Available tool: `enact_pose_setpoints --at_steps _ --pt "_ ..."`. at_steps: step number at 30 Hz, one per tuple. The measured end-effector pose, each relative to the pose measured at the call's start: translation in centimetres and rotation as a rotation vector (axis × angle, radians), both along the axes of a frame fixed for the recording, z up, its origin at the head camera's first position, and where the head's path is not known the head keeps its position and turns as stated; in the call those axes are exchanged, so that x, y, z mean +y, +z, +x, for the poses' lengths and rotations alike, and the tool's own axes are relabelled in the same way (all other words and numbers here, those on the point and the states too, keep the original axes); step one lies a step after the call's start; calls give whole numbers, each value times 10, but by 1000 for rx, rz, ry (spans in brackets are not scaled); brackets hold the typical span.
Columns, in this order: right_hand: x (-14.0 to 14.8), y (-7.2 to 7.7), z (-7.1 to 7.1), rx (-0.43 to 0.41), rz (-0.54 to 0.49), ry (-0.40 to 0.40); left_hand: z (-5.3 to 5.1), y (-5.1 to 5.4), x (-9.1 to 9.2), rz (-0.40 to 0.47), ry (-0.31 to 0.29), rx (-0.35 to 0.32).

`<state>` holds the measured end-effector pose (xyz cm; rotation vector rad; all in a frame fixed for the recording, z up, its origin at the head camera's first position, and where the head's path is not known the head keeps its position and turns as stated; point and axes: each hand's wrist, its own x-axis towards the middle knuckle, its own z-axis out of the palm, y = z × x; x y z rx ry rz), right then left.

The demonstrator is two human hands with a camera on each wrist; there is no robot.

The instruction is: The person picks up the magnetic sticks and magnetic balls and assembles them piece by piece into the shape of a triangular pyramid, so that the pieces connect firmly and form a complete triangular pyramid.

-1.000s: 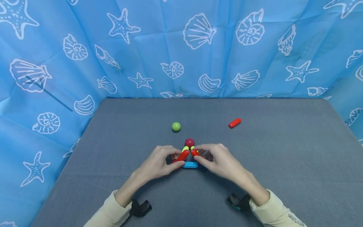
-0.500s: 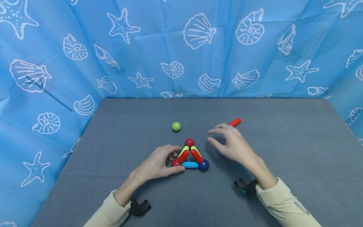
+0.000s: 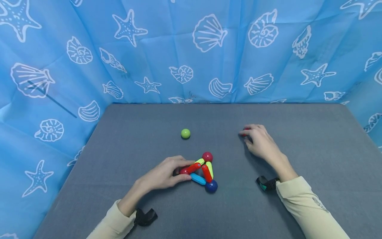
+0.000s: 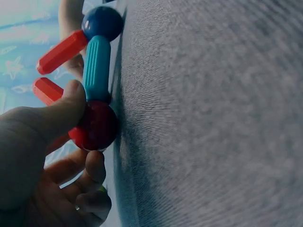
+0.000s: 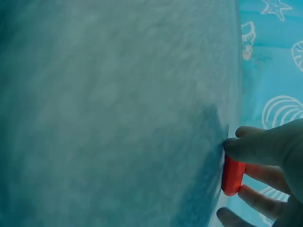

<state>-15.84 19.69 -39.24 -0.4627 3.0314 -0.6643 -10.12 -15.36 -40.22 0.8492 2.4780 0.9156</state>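
Note:
A triangle of magnetic balls and rods lies on the grey table: a red ball [image 4: 97,127] at the left, a crimson ball [image 3: 207,157] at the far corner and a dark blue ball [image 3: 211,186] nearest. A light blue rod [image 3: 198,179] and two yellow-green rods [image 3: 210,169] join them. Two red rods [image 3: 206,173] slant upward, their upper ends apart. My left hand [image 3: 167,172] grips the red ball between thumb and fingers. Farther right, my right hand [image 3: 262,141] pinches a loose red rod [image 5: 233,176], mostly covered by fingers in the head view.
A green ball [image 3: 185,133] rests on the table [image 3: 143,132] beyond the triangle. Behind the table hangs a blue curtain [image 3: 161,49] with white shell prints. Black straps [image 3: 146,217] are on both wrists.
My right hand has let go of the triangle's right side and moved right and away to the loose red rod. The triangle has turned clockwise in my left hand.

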Motion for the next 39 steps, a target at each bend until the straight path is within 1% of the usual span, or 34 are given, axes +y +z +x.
enact_pose_setpoints --at_steps 3,6,10,12,15,19,20,21,22,24,27,28,29,30,32,37,39 --pt "4 -1 1 16 6 -7 0 1 0 -6 -1 -14" --pt "6 -1 2 36 22 -14 -1 2 0 -4 17 -14" --pt "8 0 2 66 51 -20 -2 2 -2 1 33 15" --pt "9 0 2 65 53 -28 -2 2 -2 -1 38 23" --pt "10 0 1 50 49 -42 -3 2 -3 6 49 54" --pt "13 -1 0 -13 4 -66 -5 0 -2 49 68 120" --pt "14 -2 0 -26 -10 -74 -5 0 -2 59 74 121" --pt "15 -2 0 -38 -23 -84 -6 1 -2 67 74 115" --pt "15 -2 0 -48 -33 -93 -6 2 -2 67 75 94" --pt "16 -2 0 -65 -41 -117 -5 5 -3 46 71 29" --pt "14 0 3 -83 -45 -145 -2 10 -2 -14 51 -94" --pt "12 2 4 -88 -51 -149 -1 10 -2 -36 48 -126" --pt "11 3 5 -92 -59 -150 1 11 0 -50 44 -142" --pt "8 6 7 -97 -72 -145 2 11 1 -63 44 -153" --pt "1 11 10 -99 -115 -118 4 10 6 -78 52 -147" --pt "-22 25 21 -86 -239 8 8 6 15 -96 78 -70" --pt "-31 29 26 -74 -273 57 9 5 17 -102 86 -58"
